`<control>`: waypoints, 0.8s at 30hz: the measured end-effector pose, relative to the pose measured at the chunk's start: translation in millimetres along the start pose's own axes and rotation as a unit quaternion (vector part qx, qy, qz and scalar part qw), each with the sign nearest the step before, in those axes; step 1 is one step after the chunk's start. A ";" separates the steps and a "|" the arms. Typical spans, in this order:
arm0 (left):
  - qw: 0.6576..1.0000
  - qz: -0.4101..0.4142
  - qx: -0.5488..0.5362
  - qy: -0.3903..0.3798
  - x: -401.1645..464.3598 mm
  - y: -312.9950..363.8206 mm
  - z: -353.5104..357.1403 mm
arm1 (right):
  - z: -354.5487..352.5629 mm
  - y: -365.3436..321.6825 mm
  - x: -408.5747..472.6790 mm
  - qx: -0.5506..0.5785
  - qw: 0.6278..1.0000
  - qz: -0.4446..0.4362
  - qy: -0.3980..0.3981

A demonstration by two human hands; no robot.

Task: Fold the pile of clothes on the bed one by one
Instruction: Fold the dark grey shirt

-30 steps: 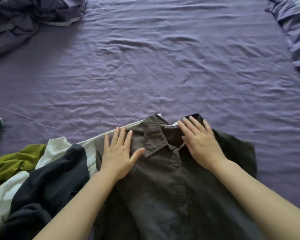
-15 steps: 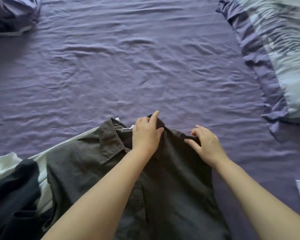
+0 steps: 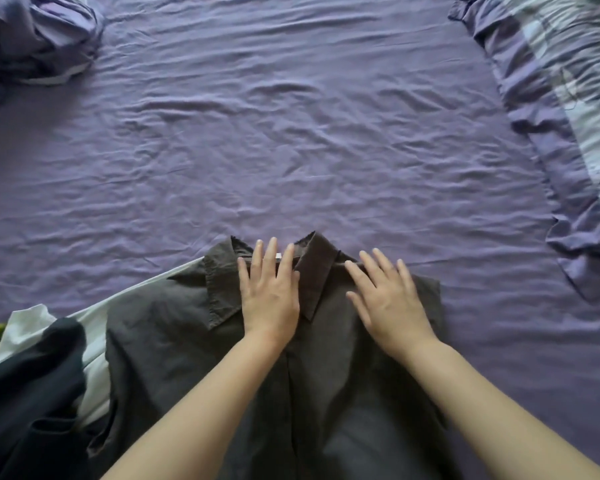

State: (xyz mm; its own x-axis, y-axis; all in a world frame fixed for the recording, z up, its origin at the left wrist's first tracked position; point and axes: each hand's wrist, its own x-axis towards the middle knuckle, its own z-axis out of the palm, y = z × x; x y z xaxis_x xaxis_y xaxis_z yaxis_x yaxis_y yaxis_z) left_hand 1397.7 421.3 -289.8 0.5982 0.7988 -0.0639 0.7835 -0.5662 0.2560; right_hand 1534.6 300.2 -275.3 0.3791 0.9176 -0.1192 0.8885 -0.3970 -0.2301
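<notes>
Both hands, left hand [image 3: 269, 299] and right hand [image 3: 388, 303], lay flat and open on the soft, floppy dark grey collared cotton shirt [image 3: 174, 341]; its shoulders looked best to pinch.

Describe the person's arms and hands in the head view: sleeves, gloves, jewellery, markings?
Both forearms are bare as far as the frame shows, with no sleeve in view. The left hand and right hand wear no gloves. No ring, watch, bracelet or marking shows on the fingers or wrists. Nails look short and unpainted.
</notes>
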 end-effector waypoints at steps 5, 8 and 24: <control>0.992 -0.109 0.059 -0.005 42.1 -53.4 -32.3 | 5.5 -22.3 47.2 0.163 0.986 0.036 0.004; 0.979 -0.150 0.071 -0.122 69.2 -65.3 -41.7 | 8.0 -32.6 81.5 0.191 0.976 0.094 -0.044; 0.984 -0.006 -0.070 0.164 -0.3 -70.0 -9.1 | 39.1 -72.6 37.6 0.025 0.992 0.022 0.121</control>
State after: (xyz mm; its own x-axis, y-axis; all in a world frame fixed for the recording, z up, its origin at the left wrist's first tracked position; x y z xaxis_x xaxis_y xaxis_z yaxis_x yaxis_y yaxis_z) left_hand 1341.1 462.6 -298.9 0.4846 0.8405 0.2421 0.7456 -0.5417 0.3882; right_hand 1474.3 362.8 -300.8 0.4740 0.8743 0.1046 0.8581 -0.4320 -0.2775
